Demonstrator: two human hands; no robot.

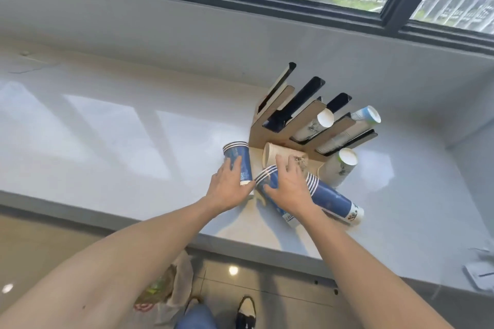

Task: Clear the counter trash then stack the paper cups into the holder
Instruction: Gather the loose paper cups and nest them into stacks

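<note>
A wooden cup holder (267, 131) with slanted slots stands on the white counter (120, 141); its right slots hold white cups (315, 125). My left hand (227, 187) rests on a lying stack of blue paper cups (238, 157), fingers curled over it. My right hand (288, 187) lies over a second blue stack (270, 179), fingers spread. A third, longer blue stack (331, 200) lies to the right. A beige cup (283, 155) lies on its side before the holder. A white cup (339, 168) lies tilted to the holder's right.
A window runs along the back wall above the counter. A plastic bag with trash (168, 286) hangs or sits below the counter edge near my legs. A white object (478, 275) lies at the counter's front right corner.
</note>
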